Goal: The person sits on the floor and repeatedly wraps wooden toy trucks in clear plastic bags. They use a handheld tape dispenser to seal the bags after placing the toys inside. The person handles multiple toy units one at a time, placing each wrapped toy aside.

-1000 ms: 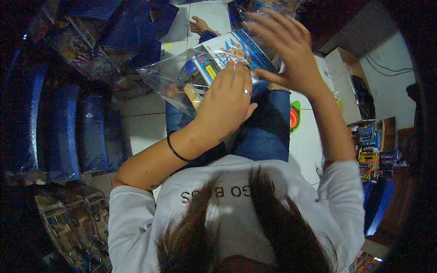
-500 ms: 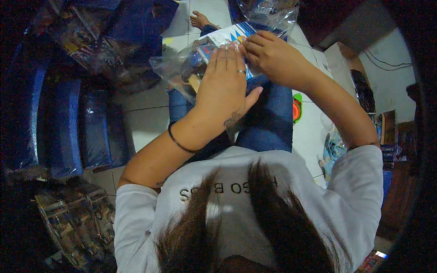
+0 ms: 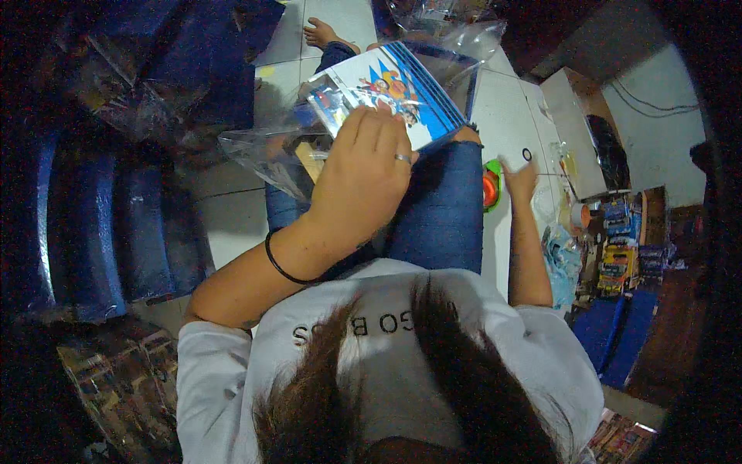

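Note:
On my lap lies a flat white-and-blue printed box [image 3: 437,112] with cartoon figures on its face. Clear plastic wrap [image 3: 267,155] is around it, its loose ends sticking out to the left and to the far right. My left hand [image 3: 367,158], with a ring, is on the box's near edge, fingers bent and close together, fingertips partly hidden. Off to the right, my right hand [image 3: 522,182] is low beside my thigh, smeared by motion. It is right next to a green-and-orange object [image 3: 492,185] on the floor, perhaps a tape dispenser; contact cannot be made out.
Large blue plastic-wrapped packages [image 3: 108,224] line the left side. Brown packs [image 3: 116,379] lie at the near left. On the right are a light blue crumpled bag [image 3: 560,263], small packaged goods [image 3: 618,263] and blue flat items [image 3: 618,332]. A bare foot [image 3: 321,33] shows at the far side.
My right hand has left the box and moved down to the right, beside the green-and-orange object. My left hand's fingers have bent, and more of the box's printed face shows.

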Tool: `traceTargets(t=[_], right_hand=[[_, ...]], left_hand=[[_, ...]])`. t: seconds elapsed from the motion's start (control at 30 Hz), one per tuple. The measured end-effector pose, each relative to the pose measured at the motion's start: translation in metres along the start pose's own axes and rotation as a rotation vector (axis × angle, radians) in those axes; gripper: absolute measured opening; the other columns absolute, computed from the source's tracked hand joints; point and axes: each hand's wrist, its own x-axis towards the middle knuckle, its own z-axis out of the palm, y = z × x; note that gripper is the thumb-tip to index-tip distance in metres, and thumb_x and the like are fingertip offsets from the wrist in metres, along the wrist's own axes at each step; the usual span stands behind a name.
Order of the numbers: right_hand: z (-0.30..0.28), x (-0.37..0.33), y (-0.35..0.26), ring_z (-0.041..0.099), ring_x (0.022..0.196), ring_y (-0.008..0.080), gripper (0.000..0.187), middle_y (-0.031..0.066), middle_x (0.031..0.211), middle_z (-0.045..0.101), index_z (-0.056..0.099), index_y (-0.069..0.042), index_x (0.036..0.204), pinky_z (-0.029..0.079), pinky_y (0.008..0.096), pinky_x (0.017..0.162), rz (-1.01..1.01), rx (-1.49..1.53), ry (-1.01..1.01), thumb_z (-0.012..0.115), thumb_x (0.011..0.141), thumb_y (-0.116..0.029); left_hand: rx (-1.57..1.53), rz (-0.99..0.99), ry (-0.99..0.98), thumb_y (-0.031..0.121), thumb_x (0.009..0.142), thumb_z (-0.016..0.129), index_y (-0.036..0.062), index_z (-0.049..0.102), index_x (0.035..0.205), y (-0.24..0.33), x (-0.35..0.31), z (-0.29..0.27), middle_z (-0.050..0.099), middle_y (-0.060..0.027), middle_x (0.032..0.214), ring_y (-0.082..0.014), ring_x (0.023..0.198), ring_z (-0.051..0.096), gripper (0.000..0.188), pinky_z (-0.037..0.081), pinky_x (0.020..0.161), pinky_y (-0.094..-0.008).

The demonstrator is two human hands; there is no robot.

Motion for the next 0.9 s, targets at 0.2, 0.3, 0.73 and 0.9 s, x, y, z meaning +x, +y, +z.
traceTargets(t=[0.2,0.3,0.73,0.9], right_hand=[[0.198,-0.014,0.156,0.063,0.089,0.0378,0.068,0.0236,0.099,0.063,0.058,0.008,0.107,0.051,0.0446,0.078,0.252,-0.010,-0.382,0.066,0.073,-0.050],[0.146,0.008,0.123,0.065,0.076,0.0256,0.033,0.0094,0.089,0.065,0.062,-0.002,0.103,0.054,0.0400,0.066,0.899,1.380,-0.220,0.070,0.081,-0.027],[-0.239,0.001,-0.330,0.063,0.093,0.0279,0.038,0.0177,0.101,0.065,0.064,0.001,0.107,0.050,0.0348,0.082,-0.969,0.291,-0.411,0.068,0.074,-0.018],[-0.208,0.014,-0.404,0.061,0.099,0.0339,0.043,0.0197,0.120,0.059,0.066,-0.009,0.113,0.049,0.0408,0.087,-1.715,-0.965,-0.213,0.070,0.073,-0.025]], left_hand=[[-0.098,0.021,0.004,0.017,0.078,0.058,-0.0081,0.063,0.090,0.002,0.009,-0.006,0.058,-0.0163,0.099,-0.0282,0.094,0.053,0.028,0.040,0.094,-0.0400],[-0.030,0.054,-0.012,0.015,0.076,0.055,-0.0087,0.061,0.097,0.000,0.007,-0.006,0.057,-0.0159,0.099,-0.0278,0.094,0.053,0.032,0.041,0.092,-0.0387],[-0.082,0.053,0.104,0.013,0.075,0.054,-0.0027,0.061,0.095,-0.006,-0.009,0.008,0.053,-0.0111,0.092,-0.0259,0.092,0.053,0.027,0.043,0.090,-0.0388],[-0.067,0.074,0.195,0.015,0.073,0.056,0.0013,0.060,0.087,-0.011,-0.010,0.013,0.053,-0.0095,0.090,-0.0249,0.090,0.052,0.020,0.043,0.089,-0.0393]])
